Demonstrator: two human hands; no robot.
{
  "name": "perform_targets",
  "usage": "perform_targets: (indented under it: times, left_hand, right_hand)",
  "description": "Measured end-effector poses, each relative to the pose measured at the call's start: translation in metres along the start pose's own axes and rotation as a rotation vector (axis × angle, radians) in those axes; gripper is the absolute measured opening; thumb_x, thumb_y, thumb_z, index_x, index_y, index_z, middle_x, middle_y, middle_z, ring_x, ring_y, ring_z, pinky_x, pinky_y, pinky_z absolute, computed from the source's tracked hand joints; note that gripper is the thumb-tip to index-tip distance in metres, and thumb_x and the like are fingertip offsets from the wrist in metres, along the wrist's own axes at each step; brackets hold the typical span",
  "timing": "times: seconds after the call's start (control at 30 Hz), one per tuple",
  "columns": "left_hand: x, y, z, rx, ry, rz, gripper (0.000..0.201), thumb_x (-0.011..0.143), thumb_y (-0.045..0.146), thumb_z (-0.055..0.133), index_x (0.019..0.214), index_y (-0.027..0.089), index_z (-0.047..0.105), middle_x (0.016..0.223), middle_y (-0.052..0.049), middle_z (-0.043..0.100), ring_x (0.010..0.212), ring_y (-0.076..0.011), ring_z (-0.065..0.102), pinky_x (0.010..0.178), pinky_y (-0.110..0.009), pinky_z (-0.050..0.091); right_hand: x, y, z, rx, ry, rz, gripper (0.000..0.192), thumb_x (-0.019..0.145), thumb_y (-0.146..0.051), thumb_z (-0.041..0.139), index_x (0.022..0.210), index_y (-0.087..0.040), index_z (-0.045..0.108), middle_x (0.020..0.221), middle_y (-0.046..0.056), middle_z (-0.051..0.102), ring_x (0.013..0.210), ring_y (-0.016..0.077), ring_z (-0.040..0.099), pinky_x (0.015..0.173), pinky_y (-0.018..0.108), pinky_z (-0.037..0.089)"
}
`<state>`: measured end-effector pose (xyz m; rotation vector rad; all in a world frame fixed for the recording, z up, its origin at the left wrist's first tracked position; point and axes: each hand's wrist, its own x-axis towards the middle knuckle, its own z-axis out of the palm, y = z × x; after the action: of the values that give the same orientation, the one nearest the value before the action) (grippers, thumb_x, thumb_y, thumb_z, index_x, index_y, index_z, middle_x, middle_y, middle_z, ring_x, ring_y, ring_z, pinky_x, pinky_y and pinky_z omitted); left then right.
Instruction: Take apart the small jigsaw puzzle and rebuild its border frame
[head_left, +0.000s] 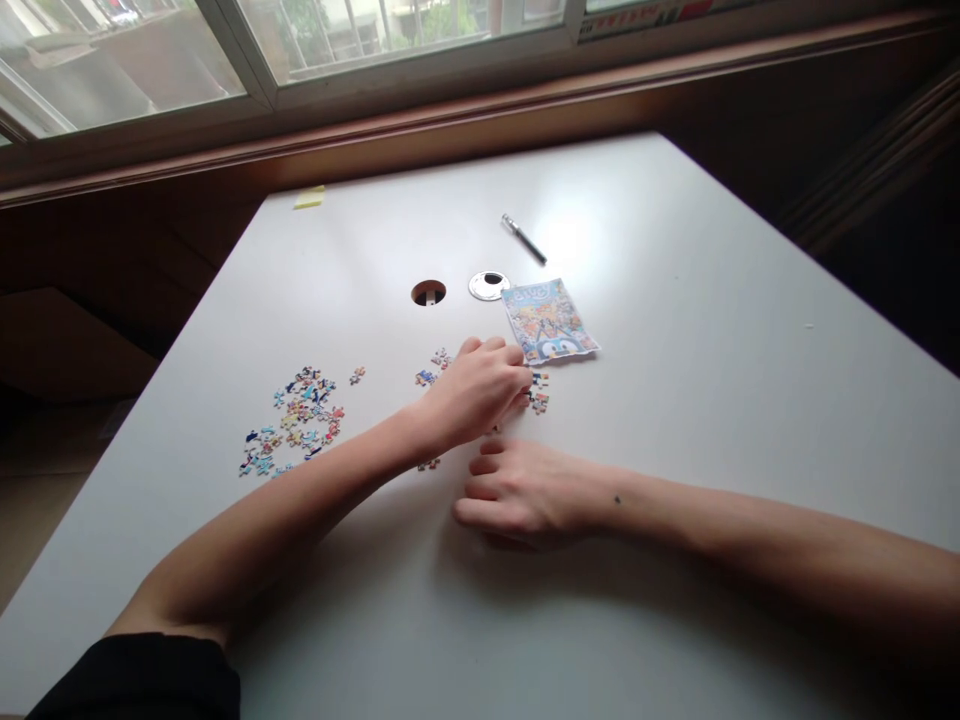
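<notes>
My left hand point(480, 390) reaches across the middle of the table, its fingers curled down over some jigsaw pieces. What its fingertips hold, if anything, is hidden beneath the hand. A few jigsaw pieces point(539, 402) show just right of its fingers, and others point(426, 378) lie to its left. Nearer to me, my right hand point(517, 495) rests on the table with its fingers folded in; their tips are out of sight. Beyond my left hand lies a printed picture sheet point(551, 320) with colourful cartoon figures. A loose pile of jigsaw pieces point(304, 415) is spread out on the left.
The white table point(712, 400) has a round cable hole point(428, 293) with its metal cover point(488, 286) beside it. A dark pen point(524, 239) lies behind the sheet. One yellow sticky note point(309, 197) is at the far left edge, below the window point(405, 30).
</notes>
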<state>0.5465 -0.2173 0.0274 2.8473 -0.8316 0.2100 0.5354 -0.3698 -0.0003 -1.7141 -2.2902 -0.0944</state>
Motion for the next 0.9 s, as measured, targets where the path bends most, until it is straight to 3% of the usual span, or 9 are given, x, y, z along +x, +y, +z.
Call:
perform_targets:
  times: [0.17,0.23,0.3,0.37,0.5,0.6,0.73,0.9]
  left_hand:
    - [0.006,-0.005,-0.005,-0.177,-0.071,-0.035,0.004,0.088,0.014,0.062,0.087,0.015,0.066,0.096,-0.008,0.064,0.088,-0.0201,0.055,0.078,-0.034,0.042]
    - [0.0,-0.009,-0.014,-0.319,-0.052,-0.055,0.007,0.087,0.01,0.06,0.086,0.014,0.065,0.091,-0.006,0.065,0.083,-0.017,0.057,0.074,-0.031,0.044]
    - [-0.015,-0.013,-0.025,-0.536,0.002,-0.164,0.007,0.089,0.011,0.059,0.09,0.014,0.065,0.082,-0.003,0.066,0.073,-0.0136,0.057,0.067,-0.028,0.045]
    - [-0.04,-0.015,-0.034,-0.824,0.035,-0.335,0.014,0.091,0.017,0.06,0.104,0.016,0.066,0.082,-0.003,0.069,0.073,-0.0136,0.062,0.066,-0.028,0.05]
    - [-0.089,-0.006,-0.039,-1.29,0.17,-0.634,0.02,0.083,0.026,0.076,0.098,0.013,0.07,0.083,-0.006,0.073,0.079,-0.0173,0.07,0.075,-0.032,0.058]
    - [-0.106,0.009,-0.038,-1.378,0.19,-0.697,0.022,0.081,0.027,0.079,0.095,0.012,0.071,0.079,-0.006,0.073,0.074,-0.0151,0.07,0.072,-0.028,0.058]
    - [-0.111,0.019,-0.038,-1.387,0.196,-0.659,0.019,0.083,0.025,0.077,0.094,0.011,0.073,0.078,-0.006,0.074,0.073,-0.0137,0.069,0.071,-0.025,0.058]
    - [-0.117,0.015,-0.038,-1.383,0.176,-0.68,0.021,0.081,0.025,0.079,0.095,0.01,0.073,0.079,-0.007,0.075,0.075,-0.0157,0.072,0.074,-0.026,0.06]
  right_hand:
    - [0.001,0.0,-0.001,0.001,0.011,-0.009,0.019,0.094,-0.018,0.044,0.079,-0.02,0.056,0.063,-0.002,0.054,0.057,0.0135,0.036,0.064,0.033,0.031]
    - [0.001,0.0,-0.001,0.0,0.044,-0.022,0.02,0.094,-0.019,0.044,0.077,-0.02,0.055,0.064,-0.002,0.055,0.057,0.0133,0.037,0.064,0.032,0.032]
    - [0.0,0.0,-0.002,0.004,0.102,-0.033,0.018,0.092,-0.019,0.046,0.076,-0.02,0.053,0.064,-0.001,0.055,0.058,0.0134,0.039,0.063,0.031,0.032]
    - [-0.001,0.0,-0.003,0.032,0.212,0.012,0.013,0.088,-0.019,0.048,0.076,-0.021,0.052,0.063,-0.002,0.053,0.058,0.0135,0.04,0.06,0.03,0.032]
    - [0.002,0.0,-0.005,0.166,0.573,0.302,0.007,0.086,-0.016,0.056,0.09,-0.02,0.054,0.071,-0.001,0.054,0.063,0.0121,0.047,0.06,0.026,0.04]
    - [0.007,-0.001,-0.003,0.255,0.699,0.435,0.021,0.086,-0.015,0.066,0.103,-0.018,0.056,0.081,0.001,0.058,0.069,0.0112,0.054,0.062,0.024,0.046]
    - [0.012,-0.005,0.001,0.312,0.721,0.491,0.021,0.085,-0.014,0.07,0.103,-0.018,0.059,0.084,0.002,0.063,0.069,0.0097,0.057,0.062,0.021,0.049]
    - [0.014,-0.01,0.001,0.317,0.713,0.522,0.017,0.084,-0.012,0.069,0.099,-0.017,0.062,0.084,0.003,0.067,0.064,0.0081,0.058,0.059,0.021,0.05]
